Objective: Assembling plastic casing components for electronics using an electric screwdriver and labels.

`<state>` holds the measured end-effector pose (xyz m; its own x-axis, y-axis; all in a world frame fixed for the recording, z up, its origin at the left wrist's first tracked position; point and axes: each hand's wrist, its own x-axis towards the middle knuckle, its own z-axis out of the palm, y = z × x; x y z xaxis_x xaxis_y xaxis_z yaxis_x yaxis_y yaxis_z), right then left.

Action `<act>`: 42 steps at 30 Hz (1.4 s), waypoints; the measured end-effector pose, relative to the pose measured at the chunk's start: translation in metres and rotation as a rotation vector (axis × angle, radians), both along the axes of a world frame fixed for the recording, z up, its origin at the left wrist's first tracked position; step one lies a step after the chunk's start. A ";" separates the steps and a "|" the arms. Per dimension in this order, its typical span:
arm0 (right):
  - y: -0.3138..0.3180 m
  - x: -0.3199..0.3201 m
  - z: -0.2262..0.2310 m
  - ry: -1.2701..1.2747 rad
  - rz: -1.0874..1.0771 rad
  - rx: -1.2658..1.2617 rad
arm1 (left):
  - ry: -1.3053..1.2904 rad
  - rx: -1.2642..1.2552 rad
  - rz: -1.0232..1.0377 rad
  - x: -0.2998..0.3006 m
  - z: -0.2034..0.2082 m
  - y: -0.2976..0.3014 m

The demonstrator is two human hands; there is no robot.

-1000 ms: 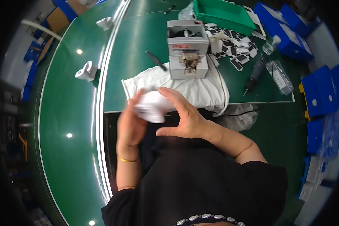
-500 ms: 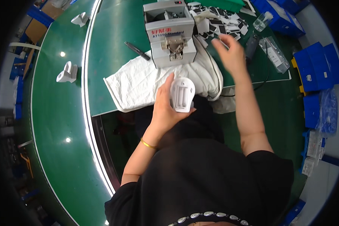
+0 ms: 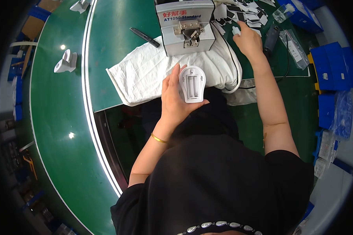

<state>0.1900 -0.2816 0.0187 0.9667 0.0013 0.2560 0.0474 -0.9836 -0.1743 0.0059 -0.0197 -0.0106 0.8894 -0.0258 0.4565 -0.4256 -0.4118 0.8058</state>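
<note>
My left hand (image 3: 173,97) is closed round a white, rounded plastic housing (image 3: 201,84), its narrower end toward me. The open battery compartment in the housing faces up, with metal contacts at its ends. Further right, my right hand (image 3: 250,42) reaches over the near edge of a scattered pile of black and white flat pieces (image 3: 250,15). Its thumb and index finger close about a small white piece (image 3: 236,30), partly hidden by the fingers. Under and beyond the housing a white cloth (image 3: 139,82) lies spread over the table edge.
A grey tape-dispenser-like machine (image 3: 172,38) stands on the cloth. Left of it lies a black pen-like tool (image 3: 144,37). Another white plastic part (image 3: 66,62) rests on the green surface past the bright strip. At right are a dark handheld device (image 3: 271,39), a clear bag (image 3: 294,49) and blue bins (image 3: 327,68).
My right hand has moved up and right to the pile, and its fingers have closed on a small white piece. The left hand still holds the housing, now turned slightly and more upright.
</note>
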 end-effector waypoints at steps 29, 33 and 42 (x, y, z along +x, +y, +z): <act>0.091 -0.127 0.015 0.001 0.700 0.489 | 0.014 0.006 0.084 -0.001 -0.007 0.001; 0.088 -0.136 0.015 0.623 0.485 1.178 | -0.090 0.052 0.011 -0.008 -0.013 0.008; 0.090 -0.160 0.028 0.723 0.549 1.396 | 0.426 -0.692 -0.323 -0.021 0.036 0.020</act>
